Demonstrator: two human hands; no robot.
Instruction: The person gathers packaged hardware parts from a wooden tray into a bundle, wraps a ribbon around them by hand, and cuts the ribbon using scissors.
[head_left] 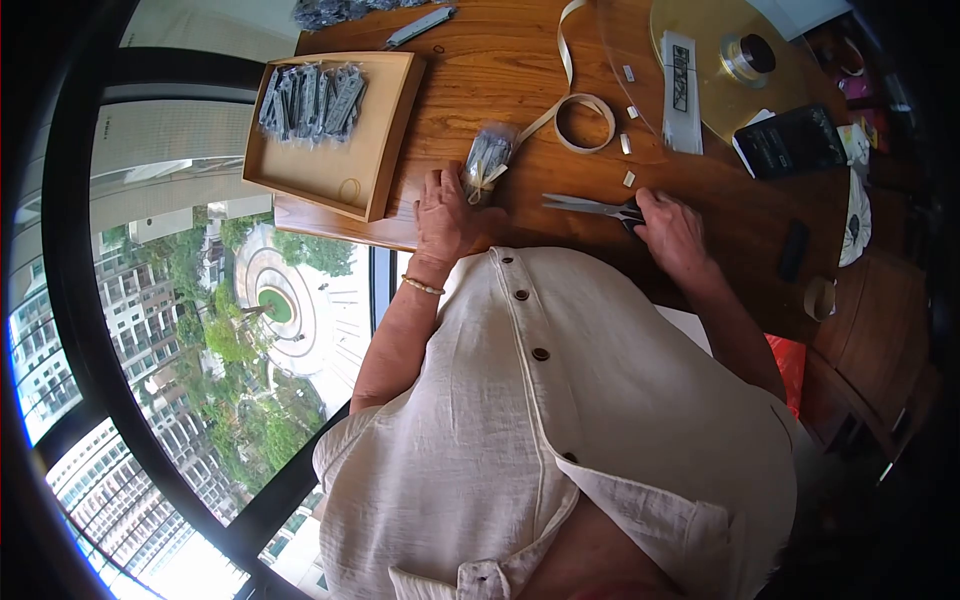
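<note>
My left hand [445, 215] rests at the table's near edge, its thumb apart from the fingers, beside a bundle of small clear packets [490, 150]. A pale band is tied round the near end of the bundle, close to my fingers. My right hand [675, 235] is closed on the dark handles of a pair of scissors [588, 206]. The blades point left toward the bundle and lie low over the wood. From behind the bundle a cream ribbon runs to its loose roll [584, 123] on the table.
At left, a wooden tray [392, 135] holds grey packets [312, 103] and a rubber band. Small white tags, clear sleeves [682, 95], a spool [747, 60] and a black phone-like object [790, 140] lie at right. A window [270, 310] borders the table's left.
</note>
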